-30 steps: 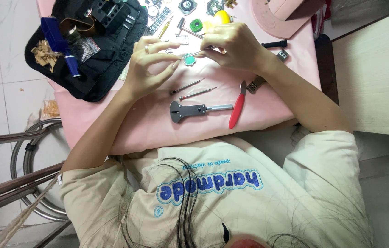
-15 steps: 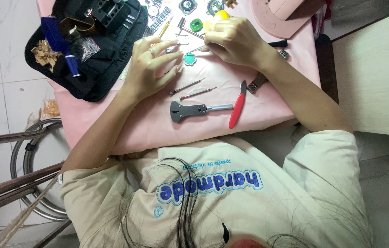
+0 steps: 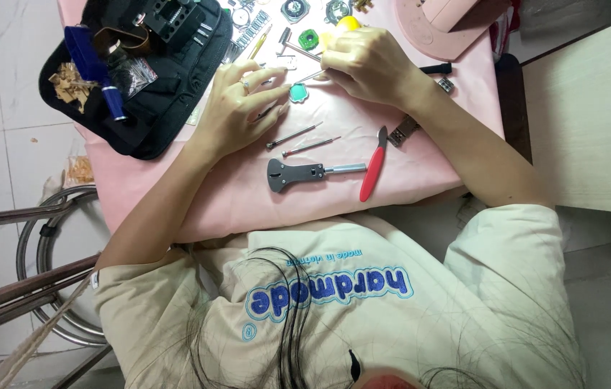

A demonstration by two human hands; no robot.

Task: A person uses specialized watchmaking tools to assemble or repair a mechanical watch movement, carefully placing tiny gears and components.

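Right hand [image 3: 370,65] shifted left | pink table cloth [image 3: 248,194] | white tiled floor [image 3: 2,86]

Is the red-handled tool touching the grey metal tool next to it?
Touching. The head view shows the grey metal tool's silver shaft running right up to the red-handled tool, with no pink cloth showing between them.

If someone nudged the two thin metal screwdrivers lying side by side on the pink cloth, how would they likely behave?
The two thin metal screwdrivers look slim and round-shafted, so they would probably roll if pushed sideways, though the soft pink cloth may slow them. They look stiff and light. Their narrowness probably makes pinching them off the cloth fiddly.
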